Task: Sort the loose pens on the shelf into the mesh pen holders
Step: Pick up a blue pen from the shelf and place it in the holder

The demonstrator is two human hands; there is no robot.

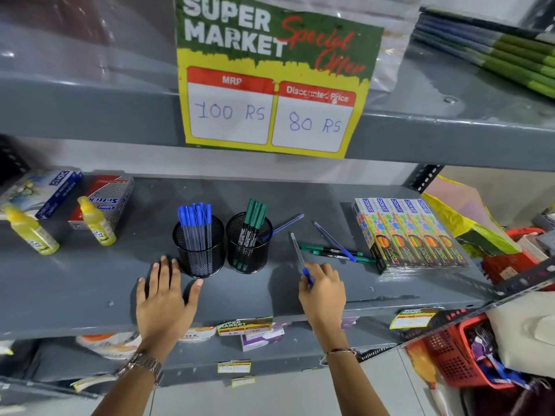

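Two black mesh pen holders stand on the grey shelf (90, 283). The left holder (198, 250) is filled with several blue-capped pens (196, 223); the right holder (248, 247) contains green pens (255, 217). My right hand (322, 291) grips a clear blue-capped pen (297, 253) by its cap end, just right of the green holder. My left hand (163, 292) rests flat and open on the shelf beside the blue holder. Loose on the shelf lie a blue pen (288, 224) behind the green holder, another blue pen (335, 241), and two green pens (336, 252).
Packs of neon pens (411, 232) lie at the right of the shelf. Two yellow glue bottles (31, 231) (97, 222) and boxes (105, 196) sit at the left. A price sign (270, 82) hangs from the upper shelf. A red basket (456, 352) stands lower right.
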